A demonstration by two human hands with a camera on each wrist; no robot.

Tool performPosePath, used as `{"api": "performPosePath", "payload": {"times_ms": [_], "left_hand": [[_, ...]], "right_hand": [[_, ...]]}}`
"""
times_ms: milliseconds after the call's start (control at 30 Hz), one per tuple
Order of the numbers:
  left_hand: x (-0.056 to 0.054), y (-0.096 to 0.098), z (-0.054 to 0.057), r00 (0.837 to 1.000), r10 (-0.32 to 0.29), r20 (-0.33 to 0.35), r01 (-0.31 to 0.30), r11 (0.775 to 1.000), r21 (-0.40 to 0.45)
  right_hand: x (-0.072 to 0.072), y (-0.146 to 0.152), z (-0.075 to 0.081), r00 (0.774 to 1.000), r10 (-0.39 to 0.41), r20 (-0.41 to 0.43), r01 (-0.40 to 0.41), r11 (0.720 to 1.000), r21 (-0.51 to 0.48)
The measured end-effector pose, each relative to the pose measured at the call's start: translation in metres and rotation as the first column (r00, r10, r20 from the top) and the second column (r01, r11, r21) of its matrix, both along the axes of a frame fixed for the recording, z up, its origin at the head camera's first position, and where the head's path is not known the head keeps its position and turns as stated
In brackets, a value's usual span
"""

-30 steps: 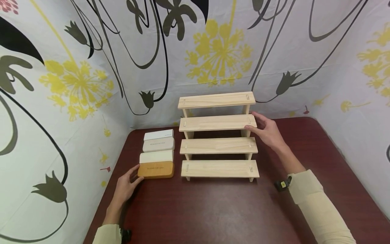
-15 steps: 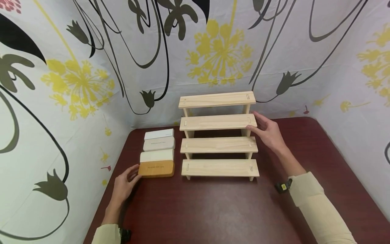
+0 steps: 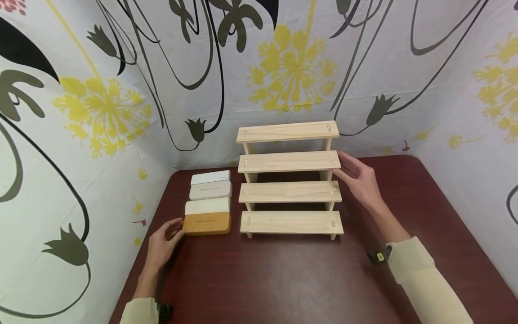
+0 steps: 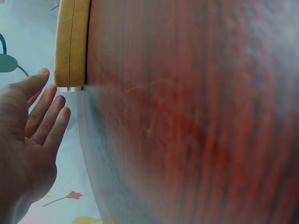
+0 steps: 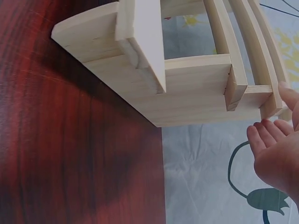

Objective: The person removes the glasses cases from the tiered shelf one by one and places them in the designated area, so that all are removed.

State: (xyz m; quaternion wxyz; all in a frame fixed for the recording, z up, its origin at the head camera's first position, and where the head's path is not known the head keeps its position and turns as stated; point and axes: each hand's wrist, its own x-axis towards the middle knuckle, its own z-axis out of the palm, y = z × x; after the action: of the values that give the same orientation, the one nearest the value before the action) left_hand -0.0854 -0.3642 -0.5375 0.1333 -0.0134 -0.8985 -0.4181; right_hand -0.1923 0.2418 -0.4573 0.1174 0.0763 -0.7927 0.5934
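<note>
A mustard-yellow hard case [image 3: 206,224] with rounded corners, like a glasses case, lies nearest in a row at left on the table. My left hand [image 3: 161,245] is just left of it, thumb and fingers loosely spread with nothing between them. In the left wrist view a seam runs along the case's side, and a small gap separates it from the fingertips [image 4: 66,112]. A pale wooden step rack [image 3: 291,222] stands upright at the middle. Beside the right end of its second shelf from the top, my right hand [image 3: 360,180] is relaxed and holds nothing.
Behind the yellow case lie a cream case [image 3: 207,206], a greyish-white case [image 3: 210,190] and a white case [image 3: 210,177]. Floral cloth [image 3: 291,67] hangs round the back and sides of the dark red table [image 3: 283,279].
The left hand has drawn slightly left, off the yellow case's edge. The right hand has slid a little right, its thumb coming off the shelf's end. Rack and cases stay put.
</note>
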Motion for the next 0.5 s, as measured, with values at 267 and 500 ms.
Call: {"api": "performPosePath", "payload": {"times_ms": [267,500], "left_hand": [[-0.002,0.001,0.002,1.0,0.01,-0.012,-0.01,1.0,0.028],[-0.003,0.005,0.005,1.0,0.017,-0.015,-0.016,0.999,0.049]], "right_hand": [[0.016,0.003,-0.004,0.999,-0.013,-0.032,0.015,0.998,0.062],[0.029,0.007,-0.011,1.0,-0.016,-0.021,0.018,0.998,0.057]]}}
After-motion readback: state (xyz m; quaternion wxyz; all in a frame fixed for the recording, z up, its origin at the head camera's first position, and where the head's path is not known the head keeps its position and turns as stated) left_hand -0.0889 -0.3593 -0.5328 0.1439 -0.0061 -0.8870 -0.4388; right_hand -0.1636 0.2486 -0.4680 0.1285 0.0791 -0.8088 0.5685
